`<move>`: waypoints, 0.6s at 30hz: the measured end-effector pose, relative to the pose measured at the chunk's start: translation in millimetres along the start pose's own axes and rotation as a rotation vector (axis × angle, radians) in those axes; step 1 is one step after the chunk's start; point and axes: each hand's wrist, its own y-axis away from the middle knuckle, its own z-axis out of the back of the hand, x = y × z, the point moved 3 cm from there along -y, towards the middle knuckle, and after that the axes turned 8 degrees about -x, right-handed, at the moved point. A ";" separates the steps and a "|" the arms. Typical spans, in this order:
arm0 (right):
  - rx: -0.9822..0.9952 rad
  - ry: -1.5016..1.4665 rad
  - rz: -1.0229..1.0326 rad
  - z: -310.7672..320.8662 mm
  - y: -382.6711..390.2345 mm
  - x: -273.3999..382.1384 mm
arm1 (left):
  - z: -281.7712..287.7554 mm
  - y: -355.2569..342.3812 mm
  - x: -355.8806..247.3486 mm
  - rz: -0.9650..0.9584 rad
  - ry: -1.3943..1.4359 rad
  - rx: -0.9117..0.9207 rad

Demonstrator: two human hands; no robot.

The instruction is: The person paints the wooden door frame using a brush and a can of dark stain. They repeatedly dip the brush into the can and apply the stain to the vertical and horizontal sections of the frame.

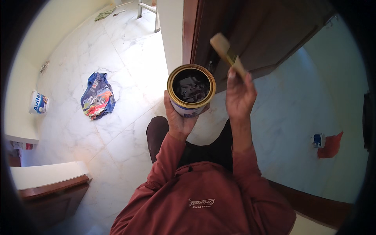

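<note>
My left hand [181, 119] is wrapped round the lower part of an open paint can [187, 109], holding it upright in front of me. The can has a gold rim, and something dark and glossy shows inside. To its right, my right hand [240, 96] pinches a paintbrush [230, 53] by its handle. The brush's pale, broad end points up and to the left, apart from the can, and looks slightly blurred. Just beyond both hands is a dark brown panelled door [250, 31].
A white wall edge and door frame [188, 31] rise beyond the can. On the marble floor lie a crumpled blue and orange bag [98, 98], a white bucket [39, 103], a small tin [318, 140] and a red sheet [331, 147]. A stepladder leg [156, 19] stands far off.
</note>
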 end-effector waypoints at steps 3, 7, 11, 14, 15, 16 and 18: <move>0.048 0.061 0.174 -27.3 -29.4 3.4 | -1.4 10.8 -8.2 -0.031 0.021 0.006; -0.034 0.225 0.114 13.8 -29.2 -33.0 | 19.6 42.4 -28.9 -0.087 -0.033 -0.046; -0.289 0.416 0.066 106.3 10.5 -59.1 | 43.5 82.0 -46.7 -0.138 -0.119 -0.044; -0.296 0.467 0.096 89.0 8.0 -51.7 | 63.6 110.6 -51.3 -0.139 -0.070 -0.119; -0.266 0.457 0.121 63.9 5.8 -44.8 | 67.6 120.0 -53.0 -0.136 -0.068 -0.156; -0.180 0.437 0.173 30.2 -2.1 -35.9 | 71.7 124.7 -53.5 -0.130 -0.066 -0.183; -0.030 0.401 0.282 -48.9 -21.2 -20.2 | 76.8 140.7 -55.5 -0.146 0.020 -0.175</move>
